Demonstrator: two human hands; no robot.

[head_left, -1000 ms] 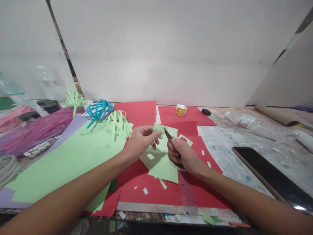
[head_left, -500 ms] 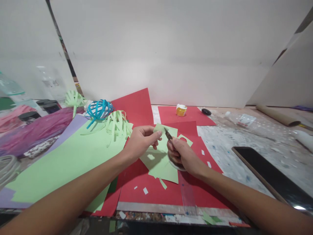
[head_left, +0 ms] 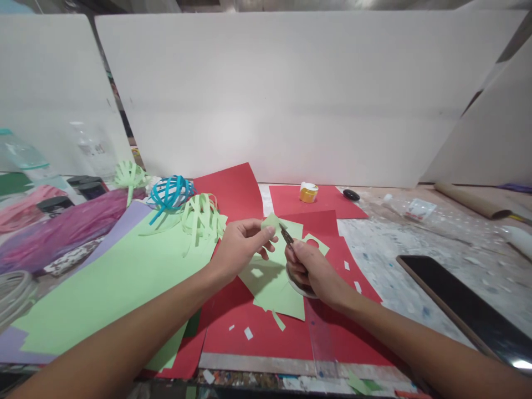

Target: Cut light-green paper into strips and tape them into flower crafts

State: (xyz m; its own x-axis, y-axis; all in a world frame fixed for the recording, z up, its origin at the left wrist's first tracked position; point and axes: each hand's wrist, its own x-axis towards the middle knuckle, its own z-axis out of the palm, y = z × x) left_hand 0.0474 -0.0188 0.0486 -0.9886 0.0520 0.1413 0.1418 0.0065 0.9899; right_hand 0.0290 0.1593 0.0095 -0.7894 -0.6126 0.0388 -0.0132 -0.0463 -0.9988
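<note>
A small piece of light green paper [head_left: 271, 220] is pinched between the thumb and fingers of my left hand [head_left: 243, 244]. My right hand [head_left: 313, 269] is closed around dark-bladed scissors [head_left: 286, 235]; their handles are hidden in my fist. The blade tips meet the right edge of the small piece. Below both hands lies a larger light green sheet [head_left: 280, 296] with a small hole in it. A green scrap with a round cut-out [head_left: 322, 245] rests just beyond my right hand. Under that hand a white curved rim [head_left: 300, 289] shows, mostly covered.
Red sheets [head_left: 266, 343] cover the middle, with white scraps and a clear ruler [head_left: 323, 343]. To the left are green sheets [head_left: 116, 282], a blue paper-strip ball [head_left: 172, 193] and cut green strips [head_left: 202, 219]. A phone [head_left: 461, 305] lies right; a small yellow-and-white jar [head_left: 308, 192] stands behind.
The view has tilted up slightly, so everything sits a little lower. The small green piece has turned slightly in my left hand. Both hands keep their grips.
</note>
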